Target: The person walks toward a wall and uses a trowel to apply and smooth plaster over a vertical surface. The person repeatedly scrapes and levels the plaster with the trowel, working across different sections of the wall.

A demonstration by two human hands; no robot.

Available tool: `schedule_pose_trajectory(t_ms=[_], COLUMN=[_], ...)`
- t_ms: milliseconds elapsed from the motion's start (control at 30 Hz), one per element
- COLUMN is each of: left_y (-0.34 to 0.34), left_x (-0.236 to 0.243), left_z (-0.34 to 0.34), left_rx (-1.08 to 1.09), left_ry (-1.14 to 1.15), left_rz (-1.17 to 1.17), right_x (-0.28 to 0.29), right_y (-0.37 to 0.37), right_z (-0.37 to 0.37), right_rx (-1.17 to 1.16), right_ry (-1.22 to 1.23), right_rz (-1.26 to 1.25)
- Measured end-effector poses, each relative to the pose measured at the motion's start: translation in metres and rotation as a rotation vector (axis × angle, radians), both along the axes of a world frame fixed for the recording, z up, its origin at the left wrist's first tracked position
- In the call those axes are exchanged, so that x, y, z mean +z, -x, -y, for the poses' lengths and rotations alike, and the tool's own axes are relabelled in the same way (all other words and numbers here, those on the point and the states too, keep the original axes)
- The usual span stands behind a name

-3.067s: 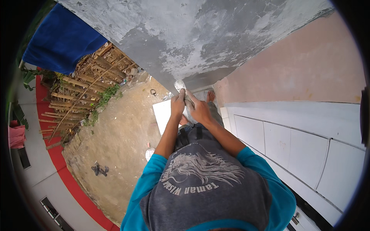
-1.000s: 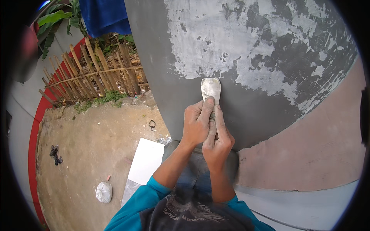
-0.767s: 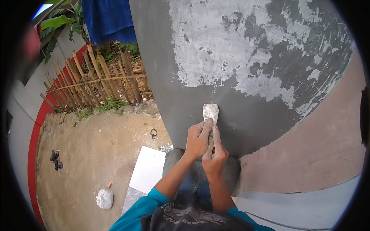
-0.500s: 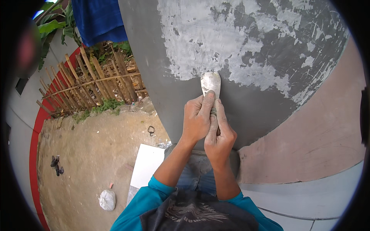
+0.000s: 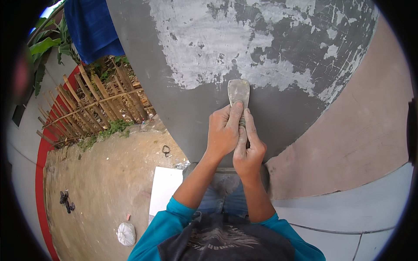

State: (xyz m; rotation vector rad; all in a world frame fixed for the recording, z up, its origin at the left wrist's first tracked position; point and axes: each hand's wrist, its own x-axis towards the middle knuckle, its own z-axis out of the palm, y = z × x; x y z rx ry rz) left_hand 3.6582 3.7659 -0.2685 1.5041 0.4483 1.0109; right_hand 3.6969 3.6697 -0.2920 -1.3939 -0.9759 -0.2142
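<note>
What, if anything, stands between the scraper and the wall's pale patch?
Nothing visible: the scraper, held in the left hand and right hand, has its tip at the pale patch's lower edge; contact is unclear.

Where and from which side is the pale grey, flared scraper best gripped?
Probably by its narrow handle, from the person's side: the broad blade points up the patchy grey wall, while the handle runs back between left hand and right hand.

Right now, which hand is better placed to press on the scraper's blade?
Probably the left hand: its thumb overlaps the scraper blade, while the right hand sits lower, along the handle.
</note>
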Motion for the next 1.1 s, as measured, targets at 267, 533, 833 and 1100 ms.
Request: schedule_pose_trajectory(t_ms=[267,533,833,1100], left_y=[-0.004,-0.002,-0.016,-0.001], left_x=[-0.002,-0.004,0.010,-0.031], left_z=[0.014,0.026,0.015,0.023], left_rx=[-0.030,-0.020,-0.065,-0.033], left_ry=[0.023,0.046,-0.049,0.061], left_rz=[-0.018,-0.095,0.157,-0.115], right_x=[-0.006,-0.009,0.006,-0.023], right_y=[0.000,0.003,-0.017,0.007], right_z=[0.012,0.016,0.015,0.032], right_rx=[-0.027,-0.016,-0.010,0.100], right_ry=[-0.008,-0.106,-0.004,0.069], right_rz=[-0.022,-0.011,-0.047,-0.233])
